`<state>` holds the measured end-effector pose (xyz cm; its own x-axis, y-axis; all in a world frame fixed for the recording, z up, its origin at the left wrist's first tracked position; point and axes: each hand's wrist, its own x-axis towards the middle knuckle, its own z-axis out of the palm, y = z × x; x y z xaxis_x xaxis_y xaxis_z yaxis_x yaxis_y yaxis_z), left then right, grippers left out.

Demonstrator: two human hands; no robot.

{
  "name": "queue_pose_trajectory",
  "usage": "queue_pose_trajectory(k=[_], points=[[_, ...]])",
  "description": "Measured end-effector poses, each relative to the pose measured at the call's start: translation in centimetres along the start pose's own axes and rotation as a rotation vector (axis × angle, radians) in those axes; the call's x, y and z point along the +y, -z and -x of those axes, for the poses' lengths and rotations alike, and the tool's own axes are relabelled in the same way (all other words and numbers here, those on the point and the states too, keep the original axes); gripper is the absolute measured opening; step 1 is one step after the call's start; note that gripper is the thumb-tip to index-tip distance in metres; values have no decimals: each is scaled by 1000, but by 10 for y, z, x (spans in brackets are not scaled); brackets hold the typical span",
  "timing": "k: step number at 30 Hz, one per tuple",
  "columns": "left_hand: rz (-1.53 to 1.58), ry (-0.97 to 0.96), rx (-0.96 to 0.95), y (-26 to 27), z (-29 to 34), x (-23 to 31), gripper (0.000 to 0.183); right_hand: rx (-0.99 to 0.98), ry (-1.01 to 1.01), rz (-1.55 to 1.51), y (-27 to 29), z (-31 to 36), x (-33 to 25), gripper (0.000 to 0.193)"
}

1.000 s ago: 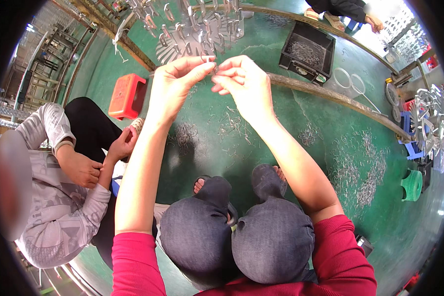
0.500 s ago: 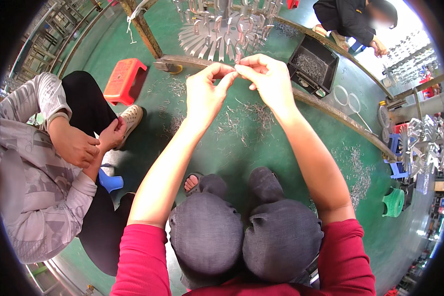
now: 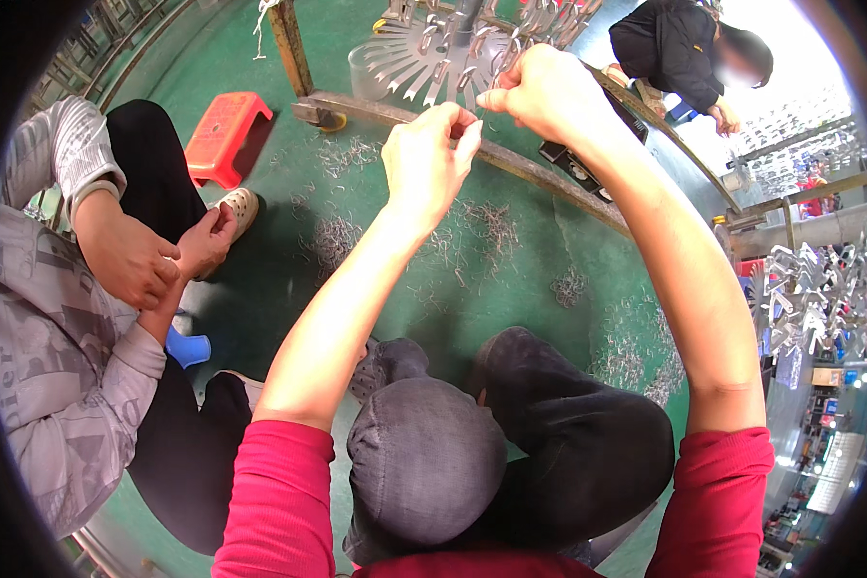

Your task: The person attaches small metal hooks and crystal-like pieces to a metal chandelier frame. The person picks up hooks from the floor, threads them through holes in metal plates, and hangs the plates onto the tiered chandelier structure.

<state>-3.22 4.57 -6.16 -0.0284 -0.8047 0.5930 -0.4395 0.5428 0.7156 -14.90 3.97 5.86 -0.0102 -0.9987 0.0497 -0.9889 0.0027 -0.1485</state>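
Observation:
A round rack (image 3: 414, 60) of flat silver prongs, with small metal pieces hanging above them, stands beyond both my hands. My right hand (image 3: 546, 96) is up against the rack's right side, its fingers closed near the hanging pieces; whatever they grip is hidden. Lower and to the left, my left hand (image 3: 424, 166) is raised in front of the prongs. Its thumb and fingertips are drawn together, and anything between them is too small to name.
A worn bar (image 3: 539, 175) crosses below the rack, in front of a black crate (image 3: 580, 173). Thin metal bits (image 3: 491, 231) litter the green floor. A red stool (image 3: 223, 137) stands left. A co-worker's hands (image 3: 130, 250) are close on my left; another person (image 3: 667, 58) crouches far right.
My hands, which met at the fingertips, have come apart. The right has moved up and right to the rack; the left stays lower. My right knee has swung outward, and the view has shifted.

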Motion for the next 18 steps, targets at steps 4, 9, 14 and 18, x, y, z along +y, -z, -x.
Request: queue_pose_trajectory(k=[4,9,14,18], points=[[29,36,19,3,2,-6,14,-143,-40,-148,2,-7,-4,26],[522,414,-197,6,16,-42,26,-98,-60,-163,-6,-16,-1,25],[1274,960,-722,35,-33,-79,59,-69,-63,-119,-5,-23,-4,27],[1356,1006,-811,25,-58,-90,54,-39,-70,-98,-6,-25,-3,34]])
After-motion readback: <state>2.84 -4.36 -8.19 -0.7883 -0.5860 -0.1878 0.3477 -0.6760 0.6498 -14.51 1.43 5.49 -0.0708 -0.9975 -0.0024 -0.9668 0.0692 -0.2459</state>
